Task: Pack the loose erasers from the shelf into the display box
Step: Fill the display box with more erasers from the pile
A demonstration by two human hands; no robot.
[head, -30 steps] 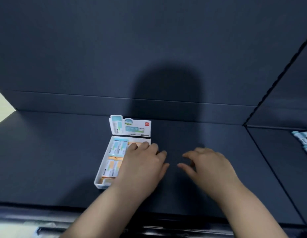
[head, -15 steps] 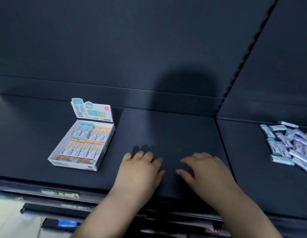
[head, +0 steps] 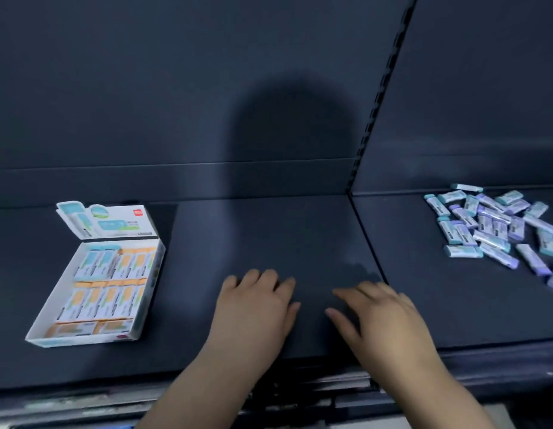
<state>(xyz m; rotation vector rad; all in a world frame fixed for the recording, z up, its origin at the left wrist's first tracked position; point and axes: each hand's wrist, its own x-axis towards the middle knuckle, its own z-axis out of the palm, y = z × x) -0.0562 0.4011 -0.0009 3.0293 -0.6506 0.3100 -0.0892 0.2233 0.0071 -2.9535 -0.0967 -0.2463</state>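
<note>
A white display box sits on the left of the dark shelf, its printed lid flap standing up at the back. Rows of orange and teal wrapped erasers fill it. A heap of loose erasers in teal and purple wrappers lies on the right shelf section. My left hand and my right hand hover over bare shelf between the box and the heap, palms down, fingers relaxed, holding nothing.
The dark shelf has a back wall and a slotted upright post dividing the left section from the right one. The shelf's front edge runs just under my wrists.
The view has swung right: the box slid from under my left hand to the far left, and the eraser heap came into sight. My left hand came off the box.
</note>
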